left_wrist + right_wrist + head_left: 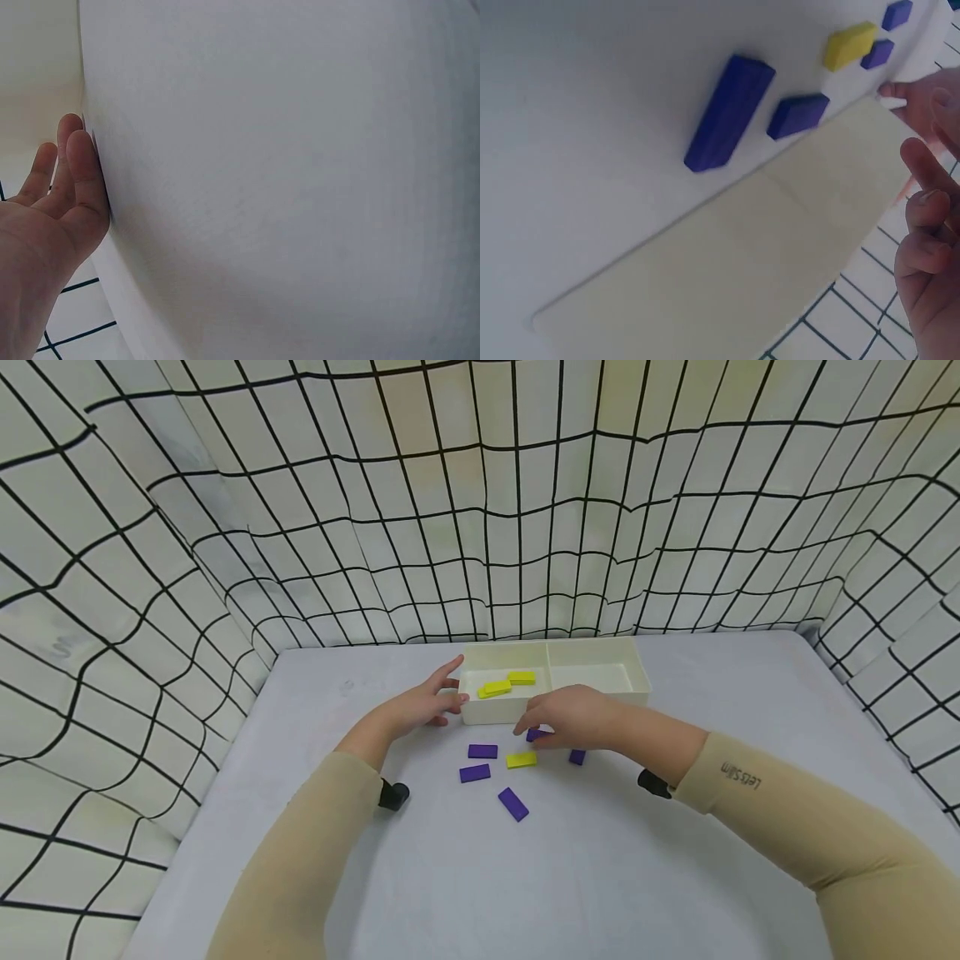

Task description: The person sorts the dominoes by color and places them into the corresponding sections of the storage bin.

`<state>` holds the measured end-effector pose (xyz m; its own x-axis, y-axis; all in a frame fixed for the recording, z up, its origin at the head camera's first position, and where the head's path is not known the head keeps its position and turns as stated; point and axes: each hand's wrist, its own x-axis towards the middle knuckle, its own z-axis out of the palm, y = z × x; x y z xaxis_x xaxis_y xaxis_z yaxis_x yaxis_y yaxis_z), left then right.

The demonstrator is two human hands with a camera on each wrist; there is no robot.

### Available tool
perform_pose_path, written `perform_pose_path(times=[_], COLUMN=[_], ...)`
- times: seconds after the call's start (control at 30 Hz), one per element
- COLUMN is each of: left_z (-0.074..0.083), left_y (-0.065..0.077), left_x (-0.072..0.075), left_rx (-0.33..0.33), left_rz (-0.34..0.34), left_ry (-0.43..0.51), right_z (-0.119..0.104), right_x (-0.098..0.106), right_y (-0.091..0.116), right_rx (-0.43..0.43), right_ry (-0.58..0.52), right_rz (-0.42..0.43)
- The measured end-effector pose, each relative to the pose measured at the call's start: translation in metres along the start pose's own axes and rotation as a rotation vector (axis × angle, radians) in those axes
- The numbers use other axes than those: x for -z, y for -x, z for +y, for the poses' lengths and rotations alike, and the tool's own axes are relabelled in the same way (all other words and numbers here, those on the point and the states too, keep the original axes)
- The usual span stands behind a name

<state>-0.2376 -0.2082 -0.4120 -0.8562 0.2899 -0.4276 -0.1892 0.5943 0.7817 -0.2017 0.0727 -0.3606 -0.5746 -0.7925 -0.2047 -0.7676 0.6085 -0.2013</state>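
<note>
My left hand point(408, 706) touches the left end of a cream two-compartment tray point(491, 713), fingers extended; the left wrist view shows those fingers point(86, 169) loosely spread. My right hand point(576, 717) hovers at the tray's front side with relaxed, slightly bent fingers, and no block shows in its grasp. Beneath it a purple block point(536, 735) is partly covered. Nearby on the table lie a yellow block point(521, 760) and another purple block point(577, 757). In the tray's left compartment are yellow blocks point(495, 689); its right compartment shows a bare floor.
More purple blocks lie in front of the tray: two at the left, one point(482, 751) above the other point(475, 773), and a slanted one point(513, 804) closer to me. A white cloth covers the table point(480, 885). Black netting point(517, 518) surrounds its back and sides.
</note>
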Motion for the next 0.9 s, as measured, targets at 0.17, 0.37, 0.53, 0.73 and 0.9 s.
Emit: perform_pose_path(times=[0.17, 0.37, 0.53, 0.73, 0.9], left_z=[0.000, -0.001, -0.001, 0.000, 0.001], left_y=[0.001, 0.000, 0.000, 0.000, 0.000], left_x=[0.000, 0.001, 0.001, 0.000, 0.000], left_rx=[-0.003, 0.001, 0.005, 0.011, 0.007], left_rz=[0.002, 0.001, -0.001, 0.008, 0.005], left_ry=[-0.005, -0.008, -0.007, 0.002, 0.000], right_z=[-0.005, -0.006, -0.005, -0.004, -0.003], right_x=[-0.011, -0.024, -0.031, -0.037, -0.039], right_y=[-0.004, -0.012, -0.018, -0.023, -0.025], right_rx=[0.008, 0.025, 0.063, 0.054, 0.043], right_ry=[0.011, 0.070, 0.073, 0.081, 0.089], right_rz=[-0.025, -0.028, -0.039, -0.060, -0.068])
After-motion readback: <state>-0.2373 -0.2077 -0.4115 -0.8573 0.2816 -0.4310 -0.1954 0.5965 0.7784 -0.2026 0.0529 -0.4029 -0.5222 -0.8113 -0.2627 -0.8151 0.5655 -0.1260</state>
